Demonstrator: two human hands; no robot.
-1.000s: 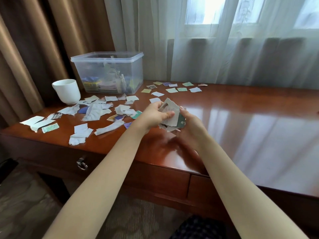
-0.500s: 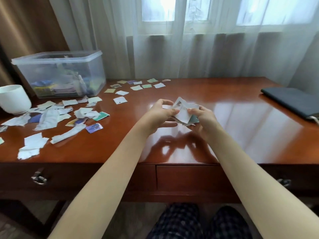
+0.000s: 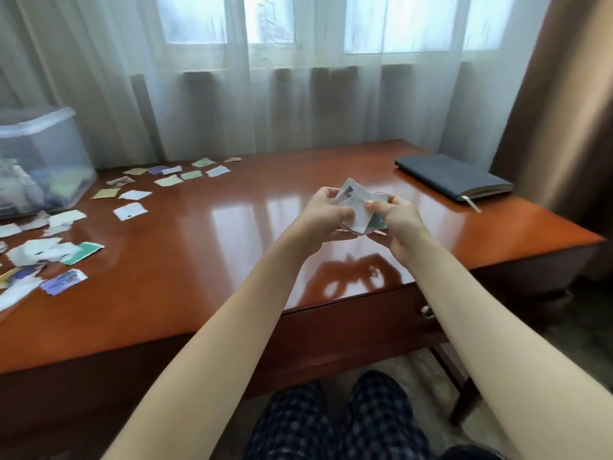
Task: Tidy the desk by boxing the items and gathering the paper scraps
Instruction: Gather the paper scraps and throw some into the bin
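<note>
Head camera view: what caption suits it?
Left hand and right hand hold gathered torn paper scraps above glossy reddish wooden desk.

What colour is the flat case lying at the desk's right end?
The flat case is dark grey; the head view shows it.

The big shiny red-brown wooden desk (image 3: 232, 260) has lots of small torn paper scraps (image 3: 130, 211) lying flat on its left side, from 9 o'clock up to 11 o'clock. Most are white, and some are green, yellow or purple. At 10 o'clock, by the far left edge, a see-through plastic box with a lid (image 3: 43, 154) stands on the desk near the scraps, and the things inside it are too blurry to tell. At 2 o'clock a flat dark grey zip case (image 3: 451, 175) lies by itself, well apart from the paper.
</note>
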